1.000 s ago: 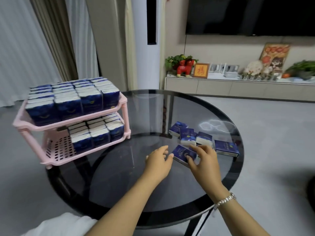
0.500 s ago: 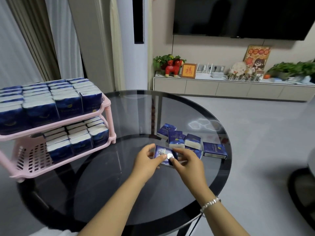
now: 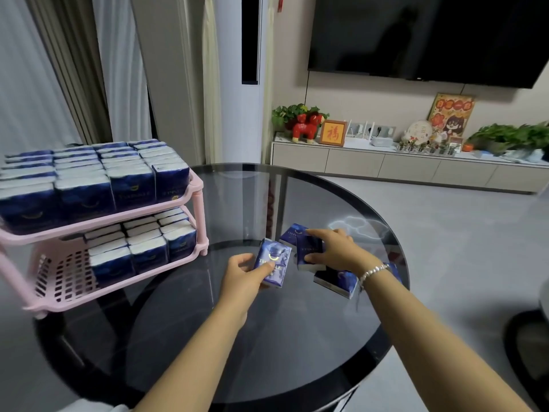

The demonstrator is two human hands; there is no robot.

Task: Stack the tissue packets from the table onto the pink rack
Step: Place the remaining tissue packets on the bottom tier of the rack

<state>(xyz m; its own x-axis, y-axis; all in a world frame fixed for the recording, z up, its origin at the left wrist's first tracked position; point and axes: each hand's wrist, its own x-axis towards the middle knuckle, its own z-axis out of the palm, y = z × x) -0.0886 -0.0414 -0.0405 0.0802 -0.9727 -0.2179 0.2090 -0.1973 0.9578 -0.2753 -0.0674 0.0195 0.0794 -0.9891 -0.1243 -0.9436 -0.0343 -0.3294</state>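
Left hand (image 3: 242, 273) grips a blue tissue packet (image 3: 272, 262) — thumb across its front, fingers curled behind, packet tilted and lifted off the glass. Right hand (image 3: 332, 248) reaches further in, fingers and thumb clamped on a second packet (image 3: 309, 254) that sits in the small cluster near the round glass table's (image 3: 297, 337) right edge. One more packet (image 3: 292, 233) lies just behind it, touching; another lies flat (image 3: 337, 281) under the right wrist, beside the silver bracelet (image 3: 372, 270). A further one shows partly past the wrist, too hidden to tell much.

Pink rack (image 3: 190, 203) stands at the table's left edge, 2 tiers. Top tier is packed w/ upright packets (image 3: 89, 173) in rows; bottom tier holds rows of packets (image 3: 139, 242) on its right part, perforated floor bare toward the left.

Behind: a low cabinet (image 3: 386, 166) w/ plants and a red figurine (image 3: 304, 129), dark TV (image 3: 430, 37) on the wall.
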